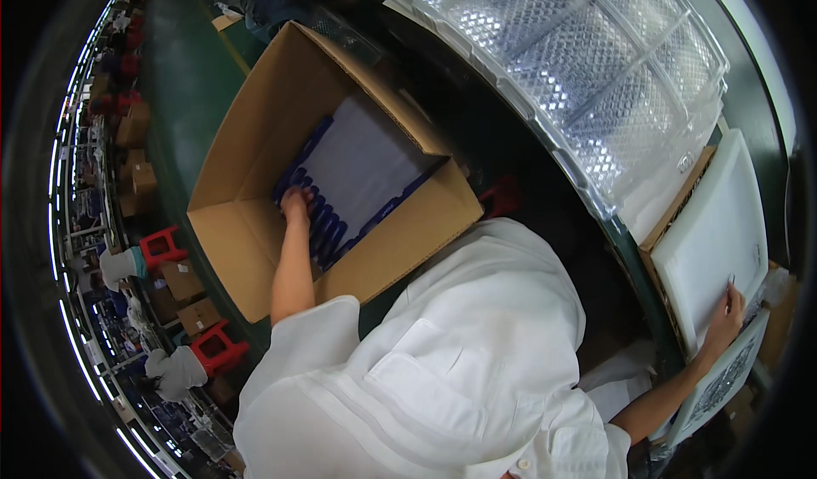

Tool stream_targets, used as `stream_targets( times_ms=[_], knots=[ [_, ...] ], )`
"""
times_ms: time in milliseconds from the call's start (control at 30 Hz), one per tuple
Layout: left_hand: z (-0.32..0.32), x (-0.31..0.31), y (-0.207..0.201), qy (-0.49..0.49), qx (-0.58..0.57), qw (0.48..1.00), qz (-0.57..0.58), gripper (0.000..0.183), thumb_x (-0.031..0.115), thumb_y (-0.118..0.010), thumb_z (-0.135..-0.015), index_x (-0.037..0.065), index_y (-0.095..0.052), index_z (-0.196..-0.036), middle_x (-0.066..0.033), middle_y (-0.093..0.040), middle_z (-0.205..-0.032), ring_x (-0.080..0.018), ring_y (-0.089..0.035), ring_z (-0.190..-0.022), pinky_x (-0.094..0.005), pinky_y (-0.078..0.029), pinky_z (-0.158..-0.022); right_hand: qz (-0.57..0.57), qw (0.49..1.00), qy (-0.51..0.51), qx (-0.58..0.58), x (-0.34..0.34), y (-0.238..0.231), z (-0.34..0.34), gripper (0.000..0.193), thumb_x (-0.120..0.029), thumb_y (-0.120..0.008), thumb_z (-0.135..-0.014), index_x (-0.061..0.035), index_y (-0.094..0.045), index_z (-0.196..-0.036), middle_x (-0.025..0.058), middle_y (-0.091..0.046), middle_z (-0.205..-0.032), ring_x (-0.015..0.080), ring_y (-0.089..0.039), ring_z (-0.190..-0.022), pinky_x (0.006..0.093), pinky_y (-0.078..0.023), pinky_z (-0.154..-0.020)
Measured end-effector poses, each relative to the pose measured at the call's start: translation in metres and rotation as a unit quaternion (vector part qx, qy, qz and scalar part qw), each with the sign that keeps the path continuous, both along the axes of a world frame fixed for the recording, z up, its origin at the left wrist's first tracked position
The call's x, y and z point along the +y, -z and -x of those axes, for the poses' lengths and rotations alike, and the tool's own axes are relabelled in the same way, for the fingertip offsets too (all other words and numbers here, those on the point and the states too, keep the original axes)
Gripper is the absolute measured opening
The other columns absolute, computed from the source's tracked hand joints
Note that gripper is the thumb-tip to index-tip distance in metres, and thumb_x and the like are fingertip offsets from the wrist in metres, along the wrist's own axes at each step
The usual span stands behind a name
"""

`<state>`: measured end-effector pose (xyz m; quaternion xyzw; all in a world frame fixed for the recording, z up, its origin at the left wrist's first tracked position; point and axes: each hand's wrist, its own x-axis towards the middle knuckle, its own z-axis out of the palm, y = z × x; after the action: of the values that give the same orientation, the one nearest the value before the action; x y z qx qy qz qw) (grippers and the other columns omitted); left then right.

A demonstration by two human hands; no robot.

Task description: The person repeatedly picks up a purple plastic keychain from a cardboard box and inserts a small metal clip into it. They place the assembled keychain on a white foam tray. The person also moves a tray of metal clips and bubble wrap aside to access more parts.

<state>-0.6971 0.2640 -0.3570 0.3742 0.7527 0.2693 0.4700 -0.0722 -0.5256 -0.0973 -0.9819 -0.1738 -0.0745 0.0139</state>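
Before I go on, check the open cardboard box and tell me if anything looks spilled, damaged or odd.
Nothing stands out as spilled or damaged. Inside the cardboard box, the blue pieces form a row, with the left hand among them. Bent edges look like lens distortion. Whatever lies beneath is hidden.

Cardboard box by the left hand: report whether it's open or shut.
Open: the cardboard box shows its inside, with the left hand in it at the blue items.

Brown carton (408, 245), blue pieces (327, 226), white panel (719, 232) (the tray (553, 49) silvery, diamond-patterned).
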Motion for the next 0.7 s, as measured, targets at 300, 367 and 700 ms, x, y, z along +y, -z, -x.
stream_targets(
  times_ms=[300,367,700],
  knots=[
    [-0.055,0.14,0.116,-0.005,-0.144,0.989,-0.033,0.057,0.049,-0.051,-0.107,0.006,-0.059,-0.145,-0.006,-0.064,-0.126,-0.02,-0.064,-0.102,-0.0368,-0.061,-0.077,-0.124,0.985,0.088,-0.078,0.048,0.01,0.034,0.017,-0.005,-0.067,-0.1,-0.0006,-0.071,-0.116,0.0146,-0.072,-0.112,0.029,-0.07,-0.104,0.0381,-0.054,-0.096],
    [-0.07,0.144,0.116,-0.161,-0.236,0.958,0.023,0.045,0.035,-0.056,-0.104,0.006,-0.062,-0.138,-0.0097,-0.066,-0.12,-0.0199,-0.064,-0.097,-0.0367,-0.06,-0.076,-0.204,0.96,0.182,-0.057,0.073,0.003,0.047,0.017,-0.004,-0.068,-0.099,0.0006,-0.07,-0.114,0.0151,-0.072,-0.111,0.0288,-0.07,-0.102,0.0383,-0.054,-0.096],
    [-0.052,0.077,0.074,-0.039,-0.222,0.972,-0.07,0.014,0.025,-0.066,-0.1,0.012,-0.064,-0.105,-0.0039,-0.068,-0.087,-0.017,-0.063,-0.069,-0.0319,-0.046,-0.055,-0.243,0.951,0.164,-0.097,0.053,0.011,0.064,0.021,-0.009,-0.065,-0.101,0.001,-0.073,-0.118,0.0139,-0.071,-0.103,0.0249,-0.069,-0.089,0.0377,-0.055,-0.084]
  ],
)
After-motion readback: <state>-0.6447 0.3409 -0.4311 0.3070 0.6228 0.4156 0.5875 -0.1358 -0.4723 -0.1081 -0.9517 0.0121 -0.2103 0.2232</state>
